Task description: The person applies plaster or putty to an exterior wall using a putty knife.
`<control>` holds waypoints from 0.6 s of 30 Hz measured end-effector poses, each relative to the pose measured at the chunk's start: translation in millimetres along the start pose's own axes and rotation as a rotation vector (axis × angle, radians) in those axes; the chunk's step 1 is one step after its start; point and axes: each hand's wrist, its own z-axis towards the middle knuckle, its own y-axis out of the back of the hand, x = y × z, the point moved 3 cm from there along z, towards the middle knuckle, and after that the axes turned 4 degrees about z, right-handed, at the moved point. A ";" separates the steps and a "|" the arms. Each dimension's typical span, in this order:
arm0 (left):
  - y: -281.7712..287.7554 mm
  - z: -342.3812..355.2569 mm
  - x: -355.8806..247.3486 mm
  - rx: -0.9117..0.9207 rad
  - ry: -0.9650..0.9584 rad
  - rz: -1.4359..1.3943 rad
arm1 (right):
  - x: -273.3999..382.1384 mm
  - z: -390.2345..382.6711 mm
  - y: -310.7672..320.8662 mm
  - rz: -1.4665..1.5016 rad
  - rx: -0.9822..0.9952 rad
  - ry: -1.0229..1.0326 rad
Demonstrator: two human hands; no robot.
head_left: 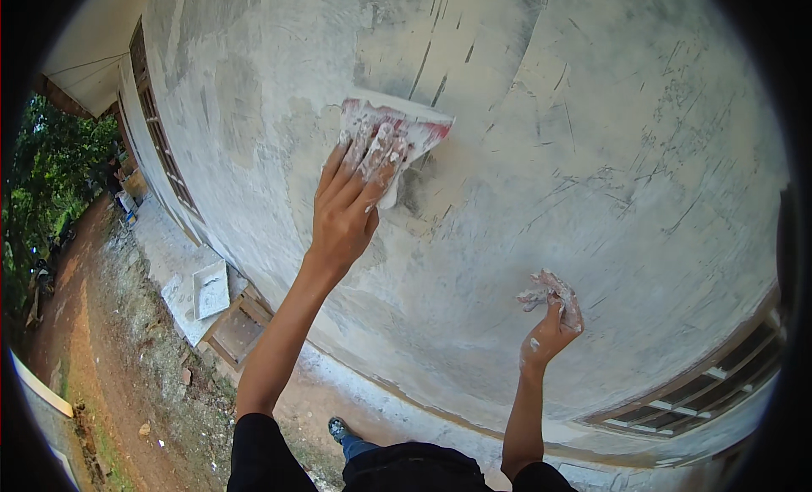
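My left hand [355, 179] is closed on a wide putty knife [431, 130], a red and white blade caked with white filler. The blade's straight edge rests against the grey plastered wall [279, 179], beside pale patches and dark scratch marks. White filler coats the fingers of this hand. Lower and to the right, my right hand [554, 306] is raised in front of the wall, its fingers loosely bent and apart, thickly smeared with white filler. I see no tool in it.
A white tray [211, 291] sits at lower left by a small wooden stand [238, 330]. A barred window [694, 390] is at lower right, another [156, 120] along the wall at left. My shoe [338, 429] stands by the wall's base; a dirt path [76, 323] runs left.
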 end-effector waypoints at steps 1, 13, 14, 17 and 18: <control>-2.4 16.9 4.6 -0.019 0.007 0.003 | -1.7 -0.4 -0.5 0.027 -0.011 -0.002; -61.3 -83.8 -9.5 0.377 0.119 -0.186 | -4.9 -2.4 7.2 -0.028 -0.017 -0.017; -53.5 -94.4 -13.1 0.379 0.127 -0.184 | -2.0 -1.7 5.7 -0.030 -0.010 -0.022; -31.3 -108.4 -18.2 0.403 0.129 -0.180 | 3.3 3.6 4.9 -0.048 0.002 0.007; -25.9 -99.0 -14.9 0.397 0.132 -0.177 | 2.1 2.8 5.4 -0.025 -0.010 0.019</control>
